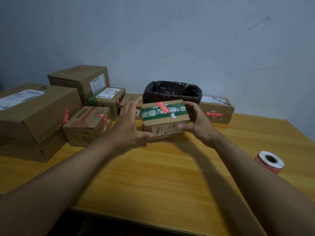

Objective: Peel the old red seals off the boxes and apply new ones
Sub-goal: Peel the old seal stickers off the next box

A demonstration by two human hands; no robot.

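A: Far left first?
B: Big long carton [36, 109] on the counter [153, 176], white label on top, red seal [65, 115] on its right edge. Behind it, a taller carton [80, 79] against the wall, label on its right face.

A: Nearer the middle?
B: Small carton [87, 125] with red print, red seal [104, 118] over the top right edge. Just behind, green-banded carton [107, 99] with a white label. A flat carton [132, 99] further back, mostly hidden.

A: Hands?
B: Left hand [129, 123] at the left end of the green-taped box [165, 117], fingers spread and straight, thumb under the near bottom corner. Touching or just off the side — cannot tell (fingers look relaxed, not curled). Right hand [198, 123] clamped round the right end, thumb on the near face, fingers wrapped behind.

A: Box itself?
B: Centre of the counter, just in front of a bin lined with a black bag [172, 91]. Old red seal [164, 107] slanted across the green tape on top, still stuck. Resting or lifted slightly, cannot tell.

A: Right side?
B: Low carton [216, 109] beside the bin, red seal [214, 114] on its near face. Roll of red seals [270, 161] near the right edge, well apart from the hands.
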